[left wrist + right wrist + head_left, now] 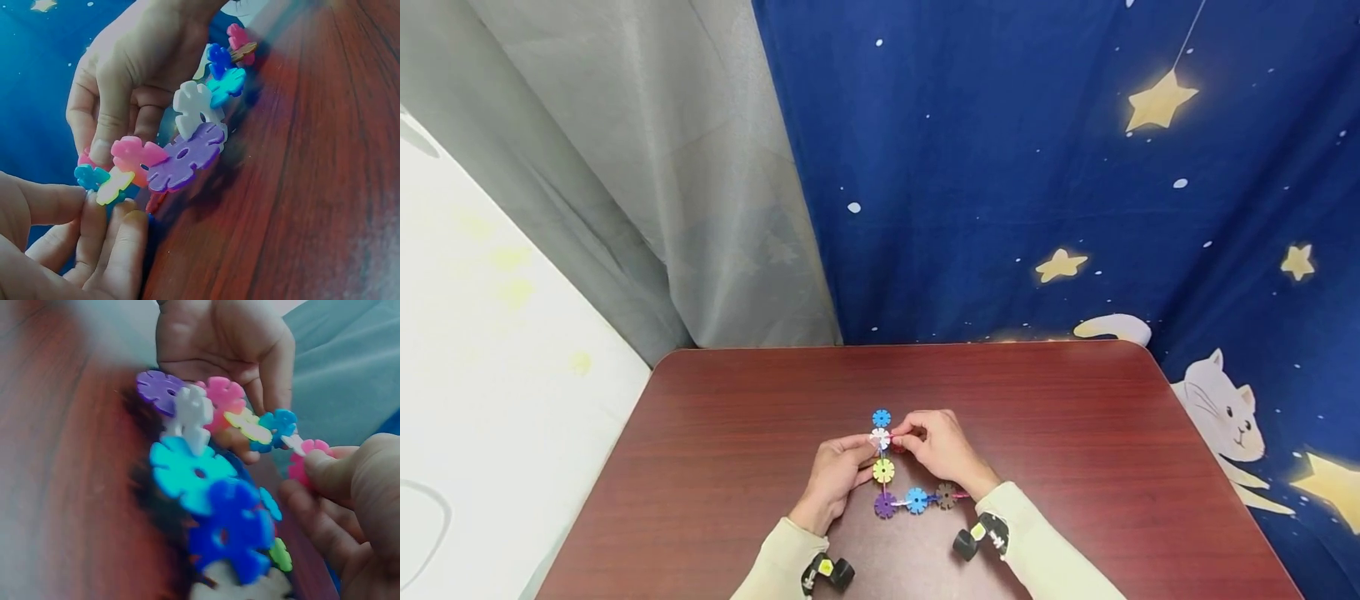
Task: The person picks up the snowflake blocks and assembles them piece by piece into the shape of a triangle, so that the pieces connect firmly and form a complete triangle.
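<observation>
A bendy chain of bright flower discs (883,472) is at the desk (737,433), between the two hands. A purple disc (886,505) makes its corner. The left hand (833,477) has its grip on the chain, pinching near the white disc (880,437). The right hand (942,448) has its grip on a pink disc (309,459), pinched beside the white one. Behind the desk hang a starry blue curtain (970,167) and a gray curtain (722,167).
</observation>
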Demonstrator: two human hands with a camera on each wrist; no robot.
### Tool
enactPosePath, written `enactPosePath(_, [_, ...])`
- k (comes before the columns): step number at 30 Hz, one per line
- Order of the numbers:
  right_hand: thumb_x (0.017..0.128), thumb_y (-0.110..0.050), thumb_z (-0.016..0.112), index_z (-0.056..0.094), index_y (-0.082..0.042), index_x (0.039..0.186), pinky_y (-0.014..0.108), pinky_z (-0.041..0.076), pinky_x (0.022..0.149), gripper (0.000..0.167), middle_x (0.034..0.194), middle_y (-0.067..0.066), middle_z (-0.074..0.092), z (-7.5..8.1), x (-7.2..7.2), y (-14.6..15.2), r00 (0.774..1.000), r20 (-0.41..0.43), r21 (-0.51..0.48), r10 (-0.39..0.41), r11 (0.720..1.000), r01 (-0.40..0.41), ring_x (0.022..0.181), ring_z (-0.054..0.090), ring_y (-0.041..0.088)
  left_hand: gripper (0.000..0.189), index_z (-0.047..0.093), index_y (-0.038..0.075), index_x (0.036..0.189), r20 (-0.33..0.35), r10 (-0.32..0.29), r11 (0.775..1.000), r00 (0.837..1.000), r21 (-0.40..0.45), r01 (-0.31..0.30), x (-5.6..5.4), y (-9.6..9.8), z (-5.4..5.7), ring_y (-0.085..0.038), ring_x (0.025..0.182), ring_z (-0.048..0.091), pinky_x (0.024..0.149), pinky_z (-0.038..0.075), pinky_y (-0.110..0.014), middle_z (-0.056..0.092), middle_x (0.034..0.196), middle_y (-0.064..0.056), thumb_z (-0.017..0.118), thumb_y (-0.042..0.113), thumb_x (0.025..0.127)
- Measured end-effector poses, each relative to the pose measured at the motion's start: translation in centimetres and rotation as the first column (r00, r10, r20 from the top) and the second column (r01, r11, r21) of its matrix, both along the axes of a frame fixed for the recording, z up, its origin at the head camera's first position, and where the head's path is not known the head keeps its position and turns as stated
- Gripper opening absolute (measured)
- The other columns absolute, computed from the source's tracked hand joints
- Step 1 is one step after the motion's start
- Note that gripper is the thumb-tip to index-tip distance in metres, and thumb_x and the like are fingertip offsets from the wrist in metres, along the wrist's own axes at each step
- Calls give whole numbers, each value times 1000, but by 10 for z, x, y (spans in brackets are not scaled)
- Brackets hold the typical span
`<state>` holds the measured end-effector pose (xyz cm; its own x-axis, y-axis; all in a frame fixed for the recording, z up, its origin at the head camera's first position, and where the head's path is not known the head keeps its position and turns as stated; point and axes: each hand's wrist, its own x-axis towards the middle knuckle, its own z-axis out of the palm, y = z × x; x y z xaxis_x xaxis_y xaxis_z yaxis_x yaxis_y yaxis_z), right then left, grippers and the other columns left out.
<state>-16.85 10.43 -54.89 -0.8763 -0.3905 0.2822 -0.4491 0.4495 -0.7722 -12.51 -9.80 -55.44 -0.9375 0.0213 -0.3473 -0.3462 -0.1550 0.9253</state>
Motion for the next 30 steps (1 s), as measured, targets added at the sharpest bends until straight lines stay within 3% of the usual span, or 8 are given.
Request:
enactPosePath(4, [92,-13,83,80,-22,96,20,58,63,10,82,-12,75,2,-3,7,997,76,54,22,998,-26,70,67,-2,30,72,-7,120,6,-23,999,1000,-29,23,-1,2,-1,-9,86,72,72,64,-24,76,91,-1,71,15,101])
enactPosePath(9, [88,-5,78,80,-17,106,20,51,61,22,85,-9,72,1,-10,17,1000,16,159,22,987,-24,67,57,0,26,72,-4,115,22,-34,999,999,-38,34,-2,-1,-1,-9,83,72,69,64,-25,75,89,1,72,16,100])
enactPosePath(15, [87,-14,86,79,-12,117,25,49,73,31,98,-1,70,-4,-14,22,999,-30,269,25,963,-16,76,55,6,26,71,-3,118,44,-56,998,997,-22,57,-2,-6,0,-9,86,72,72,64,-25,75,93,0,71,17,101])
enactPosePath(21, [95,-25,81,79,-15,121,34,49,85,28,100,-4,60,-4,-12,20,1000,20,377,23,926,-29,90,52,11,26,70,-1,118,61,-63,998,996,0,63,-1,-13,0,-10,88,72,75,65,-26,73,95,-2,70,19,102])
enactPosePath(25, [94,-22,82,76,-19,110,34,52,86,19,99,-6,59,-3,-11,19,998,52,382,19,924,-38,92,54,11,24,71,-1,117,55,-73,997,996,3,73,1,-14,0,-10,88,72,76,65,-26,73,95,-1,71,18,101])
enactPosePath(30, [91,-8,79,67,-20,103,28,54,77,20,88,-11,65,-1,-12,21,997,79,294,23,955,-46,81,61,6,23,70,-3,114,30,-56,998,998,-5,57,0,-13,5,-8,83,69,72,64,-23,72,90,0,72,15,100])
